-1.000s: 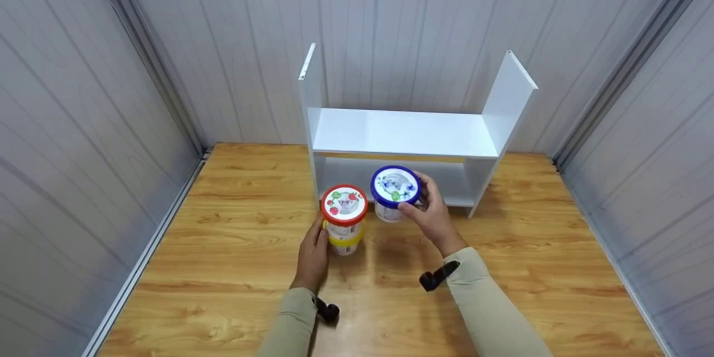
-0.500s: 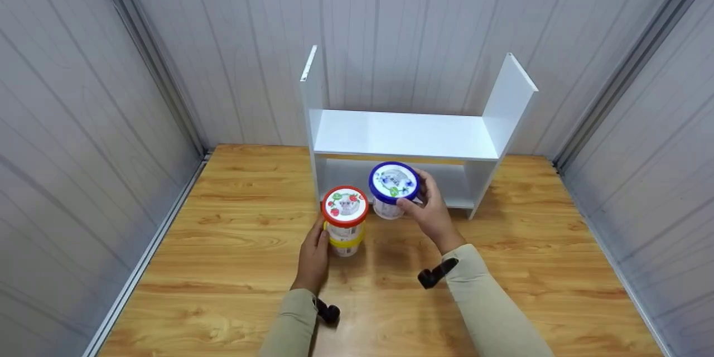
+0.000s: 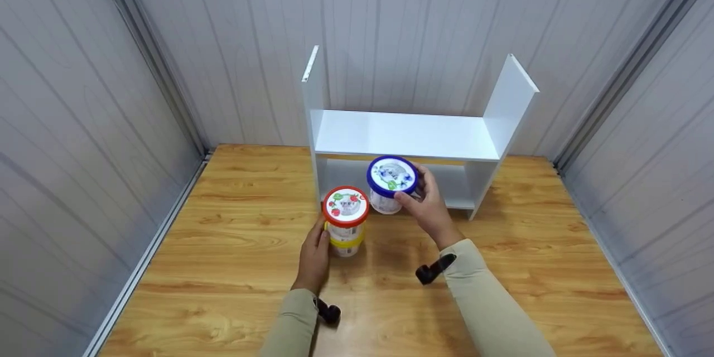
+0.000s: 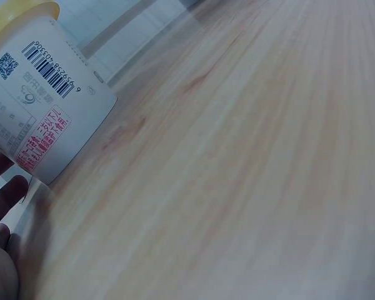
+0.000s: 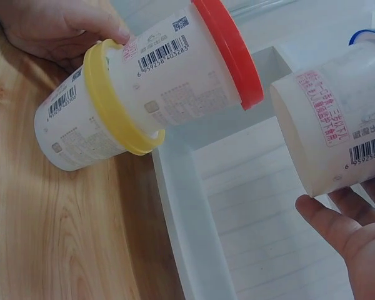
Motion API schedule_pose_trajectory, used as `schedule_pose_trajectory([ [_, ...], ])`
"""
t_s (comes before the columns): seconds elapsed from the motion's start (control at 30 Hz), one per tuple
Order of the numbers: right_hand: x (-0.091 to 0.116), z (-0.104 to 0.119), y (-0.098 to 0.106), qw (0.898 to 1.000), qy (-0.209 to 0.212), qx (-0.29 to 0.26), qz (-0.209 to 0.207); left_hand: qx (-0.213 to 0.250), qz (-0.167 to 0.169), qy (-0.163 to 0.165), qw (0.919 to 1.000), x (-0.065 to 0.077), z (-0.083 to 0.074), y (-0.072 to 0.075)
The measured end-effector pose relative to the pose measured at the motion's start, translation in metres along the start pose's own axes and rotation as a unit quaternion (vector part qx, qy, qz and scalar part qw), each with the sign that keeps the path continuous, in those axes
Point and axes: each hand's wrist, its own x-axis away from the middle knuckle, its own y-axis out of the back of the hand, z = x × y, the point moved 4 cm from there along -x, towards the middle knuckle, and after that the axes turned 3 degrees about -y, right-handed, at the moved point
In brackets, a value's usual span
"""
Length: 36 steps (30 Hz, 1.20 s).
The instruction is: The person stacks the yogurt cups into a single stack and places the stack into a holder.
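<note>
Two white plastic tubs stand stacked on the wooden floor in the head view: a red-lidded tub (image 3: 346,206) on top, a yellow-lidded tub (image 3: 346,251) below. My left hand (image 3: 312,259) holds the stack from its left side. In the right wrist view, its thumb lies where the upper tub meets the yellow lid (image 5: 106,94). My right hand (image 3: 432,215) grips a blue-lidded tub (image 3: 392,177) from the right, thumb at the lid's edge. This tub is raised, level with the red lid, its printed lid facing up. Barcodes show on the tub walls in both wrist views.
Just behind the tubs stands a white two-level shelf (image 3: 407,133) with tall side panels. The blue-lidded tub overlaps its lower opening in the head view. Panelled walls (image 3: 379,28) enclose the wooden floor (image 3: 245,223) at the back and both sides.
My right hand has carried the blue-lidded tub slightly up and forward toward the shelf, a bit to the left. The left hand and the stacked tubs have stayed in place.
</note>
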Motion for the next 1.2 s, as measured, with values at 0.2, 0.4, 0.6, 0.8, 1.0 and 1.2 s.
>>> schedule_pose_trajectory([
  [0.2, -0.002, 0.004, -0.004, 1.0, -0.01, -0.004, -0.004, -0.009, 0.0, -0.009, 0.9999, 0.0, 0.001, 0.0],
  [0.4, -0.004, 0.009, -0.007, 1.0, 0.005, -0.01, 0.004, -0.008, -0.001, -0.003, 1.0, 0.0, 0.001, 0.0],
  [0.6, -0.007, 0.014, -0.012, 0.999, 0.031, -0.013, 0.018, 0.007, -0.008, 0.009, 0.9999, 0.0, 0.0, 0.0],
  [0.8, -0.009, 0.015, -0.017, 1.0, 0.019, -0.014, 0.02, 0.007, -0.007, 0.016, 0.9998, 0.0, 0.001, 0.0],
  [1.0, -0.008, 0.018, -0.023, 0.999, 0.005, -0.017, 0.027, 0.004, -0.005, 0.018, 0.9998, 0.0, -0.003, 0.001],
  [1.2, -0.008, 0.02, -0.029, 1.0, 0.0, -0.004, 0.029, 0.013, -0.009, 0.012, 0.9998, -0.001, 0.001, -0.001],
])
